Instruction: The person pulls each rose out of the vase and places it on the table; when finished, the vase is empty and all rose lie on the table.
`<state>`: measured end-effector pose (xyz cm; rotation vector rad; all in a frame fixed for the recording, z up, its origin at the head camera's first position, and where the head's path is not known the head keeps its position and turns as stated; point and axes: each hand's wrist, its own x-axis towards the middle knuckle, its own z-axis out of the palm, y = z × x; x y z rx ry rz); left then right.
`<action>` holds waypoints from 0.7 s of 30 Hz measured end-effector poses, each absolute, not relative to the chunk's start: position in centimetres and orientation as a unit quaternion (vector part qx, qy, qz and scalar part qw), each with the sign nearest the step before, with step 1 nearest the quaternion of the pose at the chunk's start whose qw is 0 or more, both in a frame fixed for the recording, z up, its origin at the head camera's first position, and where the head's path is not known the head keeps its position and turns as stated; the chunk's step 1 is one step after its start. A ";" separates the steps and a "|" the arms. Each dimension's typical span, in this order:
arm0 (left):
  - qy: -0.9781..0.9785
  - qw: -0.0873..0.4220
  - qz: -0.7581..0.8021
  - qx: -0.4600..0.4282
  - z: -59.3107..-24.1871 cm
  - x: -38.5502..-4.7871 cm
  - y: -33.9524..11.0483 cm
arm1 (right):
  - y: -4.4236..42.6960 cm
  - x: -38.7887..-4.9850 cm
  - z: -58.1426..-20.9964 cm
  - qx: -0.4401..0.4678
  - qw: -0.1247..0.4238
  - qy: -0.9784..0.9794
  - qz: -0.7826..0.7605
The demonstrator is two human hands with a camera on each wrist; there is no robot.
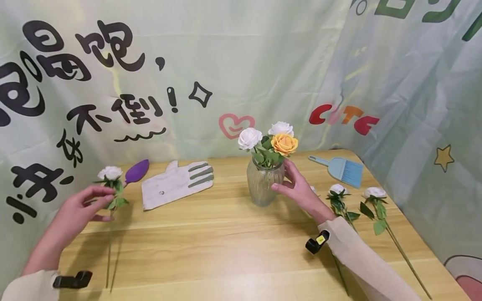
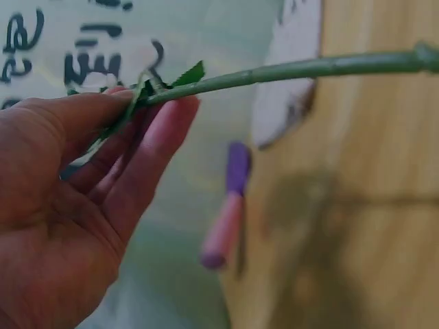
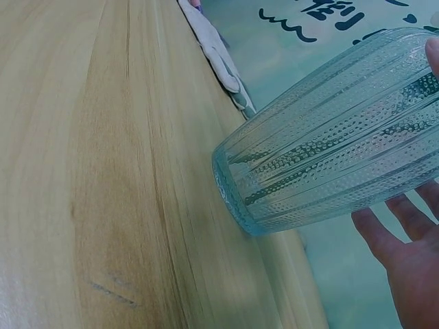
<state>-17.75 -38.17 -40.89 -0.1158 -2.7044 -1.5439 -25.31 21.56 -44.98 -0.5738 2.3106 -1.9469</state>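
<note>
A: What is each hand doing?

B: Left hand (image 1: 85,205) is pinching a white, many-petalled rose on a thin green stem (image 1: 110,172), just under the bloom. Bloom is pointing up, stem running down over the table's left side. Right hand (image 1: 301,188) is gripping a clear, ribbed glass vase (image 1: 261,190), thumb in front, fingers round the right side. Vase is standing upright on the yellow-brown wood-grain table (image 1: 226,255).

A: Where is the weak spot lying?

B: In the left grip, by my reckoning. Fingertips alone are doing the holding, high up, and most of the stem is trailing below. A knock at the bottom end could be twirling the flower in that pinch. Whether the end is touching wood, I'm not managing to tell.

A: And the vase?

B: Two white roses (image 1: 250,138) and a yellow-orange rose (image 1: 285,144) are crowding above its rim. Looking top-heavy; a loosened grip plus a push at the neck could be tipping it.

A: Right arm?

B: Beige sleeve (image 1: 361,255) is crossing the stem of a white rose lying there (image 1: 337,190). A sideways swing could be dragging it.
</note>
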 end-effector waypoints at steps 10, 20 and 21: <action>-0.867 -0.066 -0.493 0.021 -47.8 -15.2 -41.1 | 21.5 -25.3 -45.0 -0.185 0.026 0.754 -0.630; -0.872 -0.093 -0.480 0.032 -49.4 -15.3 -41.1 | 21.5 -25.2 -44.9 -0.178 0.035 0.750 -0.636; -0.871 -0.091 -0.482 0.032 -49.4 -15.2 -41.2 | 21.5 -25.2 -44.9 -0.178 0.035 0.751 -0.635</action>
